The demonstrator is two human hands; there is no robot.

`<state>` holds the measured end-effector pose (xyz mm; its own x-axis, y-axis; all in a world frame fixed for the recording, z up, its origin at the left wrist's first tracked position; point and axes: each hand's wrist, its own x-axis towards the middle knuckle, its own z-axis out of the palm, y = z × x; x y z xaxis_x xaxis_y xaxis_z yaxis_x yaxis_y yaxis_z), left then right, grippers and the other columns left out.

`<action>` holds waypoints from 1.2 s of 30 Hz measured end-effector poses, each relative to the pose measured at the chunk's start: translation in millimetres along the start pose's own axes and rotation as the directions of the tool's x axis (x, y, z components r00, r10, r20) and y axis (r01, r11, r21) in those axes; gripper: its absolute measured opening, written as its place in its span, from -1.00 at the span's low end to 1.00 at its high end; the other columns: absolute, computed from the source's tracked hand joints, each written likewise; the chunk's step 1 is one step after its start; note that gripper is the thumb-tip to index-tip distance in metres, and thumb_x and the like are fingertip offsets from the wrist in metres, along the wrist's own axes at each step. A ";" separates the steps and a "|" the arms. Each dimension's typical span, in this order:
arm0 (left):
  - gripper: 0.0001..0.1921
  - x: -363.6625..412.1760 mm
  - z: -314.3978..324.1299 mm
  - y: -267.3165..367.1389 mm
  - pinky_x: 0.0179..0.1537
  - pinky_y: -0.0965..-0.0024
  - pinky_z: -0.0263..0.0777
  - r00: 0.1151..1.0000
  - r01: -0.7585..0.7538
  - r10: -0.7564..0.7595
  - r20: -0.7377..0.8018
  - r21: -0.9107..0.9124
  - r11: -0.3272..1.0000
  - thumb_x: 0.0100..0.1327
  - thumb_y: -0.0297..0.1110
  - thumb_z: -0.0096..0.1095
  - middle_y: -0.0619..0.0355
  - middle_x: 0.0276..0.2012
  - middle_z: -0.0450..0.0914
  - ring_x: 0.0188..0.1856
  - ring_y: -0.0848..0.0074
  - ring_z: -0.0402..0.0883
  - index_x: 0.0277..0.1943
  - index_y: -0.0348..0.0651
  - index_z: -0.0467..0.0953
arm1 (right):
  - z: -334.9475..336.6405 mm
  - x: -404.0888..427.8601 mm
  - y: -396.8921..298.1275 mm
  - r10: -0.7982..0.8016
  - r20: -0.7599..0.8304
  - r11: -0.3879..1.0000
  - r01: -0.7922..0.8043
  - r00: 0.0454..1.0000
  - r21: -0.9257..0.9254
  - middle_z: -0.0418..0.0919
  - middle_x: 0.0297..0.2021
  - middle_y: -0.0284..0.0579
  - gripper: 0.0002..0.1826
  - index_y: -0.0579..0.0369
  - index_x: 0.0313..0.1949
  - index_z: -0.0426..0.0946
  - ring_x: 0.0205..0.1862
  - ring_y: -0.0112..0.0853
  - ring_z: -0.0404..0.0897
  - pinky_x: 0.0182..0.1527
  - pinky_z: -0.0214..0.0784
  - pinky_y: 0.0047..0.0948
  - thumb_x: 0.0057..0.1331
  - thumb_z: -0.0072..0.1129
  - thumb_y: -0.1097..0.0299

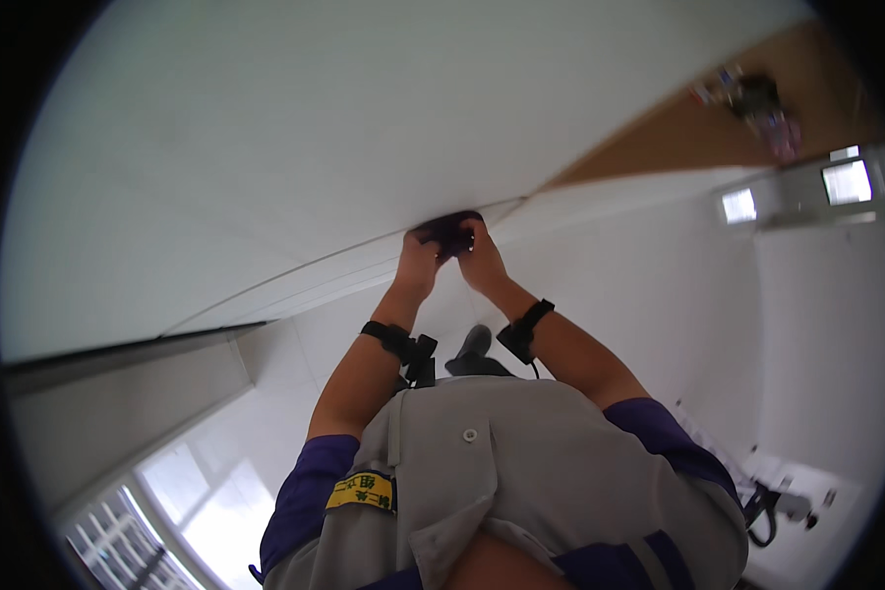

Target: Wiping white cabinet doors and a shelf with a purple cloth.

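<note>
My left hand (419,254) and my right hand (481,254) are close together at the edge of a large white surface (265,162), which looks like a tabletop. Between them they hold a dark, purplish-black item (450,230), perhaps a folded cloth or pouch. Fingers curl around it from both sides and hide much of it. A few small bright spots show near its lower side. Whether it rests on the edge or hangs just off it, I cannot tell.
At the upper right, a brown surface (634,147) bears a blurred cluster of items (763,110), partly in clear plastic. Pale floor (597,251) stretches below, with one dark shoe (478,341) on it. A black-edged grey panel (133,391) stands at left, near a bright window (129,542).
</note>
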<state>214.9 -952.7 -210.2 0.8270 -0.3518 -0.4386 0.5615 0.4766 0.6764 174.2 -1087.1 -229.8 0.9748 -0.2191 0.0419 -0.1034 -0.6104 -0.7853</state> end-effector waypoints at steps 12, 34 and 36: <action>-0.72 -18.3 177.3 -42.0 -0.23 0.46 0.42 0.912 -0.326 -0.076 0.404 0.824 0.464 0.11 -0.65 -0.04 0.14 -0.32 0.49 -0.27 0.53 0.49 -0.10 -0.18 0.41 | -157.0 9.4 101.6 0.278 0.546 -0.272 -0.481 0.790 0.834 0.59 -0.25 -0.12 -0.64 0.15 -0.15 0.49 -0.22 -0.35 0.59 -0.10 0.46 -0.34 0.42 -0.02 0.07; -0.58 56.7 189.2 -54.2 0.18 0.03 0.38 0.705 -0.273 0.448 0.549 0.794 -0.543 0.16 -0.47 0.21 -0.25 0.20 0.33 0.23 -0.12 0.37 0.10 -0.35 0.40 | -159.5 94.9 58.4 -0.317 -0.043 0.784 0.237 0.947 -0.573 0.26 0.34 0.11 -0.46 0.06 0.28 0.35 0.40 -0.02 0.18 0.42 0.02 -0.15 0.34 0.00 0.18; -0.64 54.0 197.7 -54.0 0.19 0.01 0.34 0.715 -0.266 0.398 0.575 0.750 -0.605 0.19 -0.45 0.19 -0.26 0.15 0.36 0.20 -0.10 0.39 0.04 -0.35 0.42 | -170.0 91.9 71.4 -0.350 -0.055 0.804 0.270 0.935 -0.529 0.27 0.34 0.06 -0.45 0.03 0.30 0.33 0.41 -0.05 0.17 0.42 0.02 -0.16 0.34 0.01 0.17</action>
<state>223.6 -1156.7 -153.5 0.7983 -0.5246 0.2960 -0.5814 -0.7995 0.1510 222.8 -1280.2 -177.0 0.9369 -0.0327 0.3480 0.0756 -0.9531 -0.2931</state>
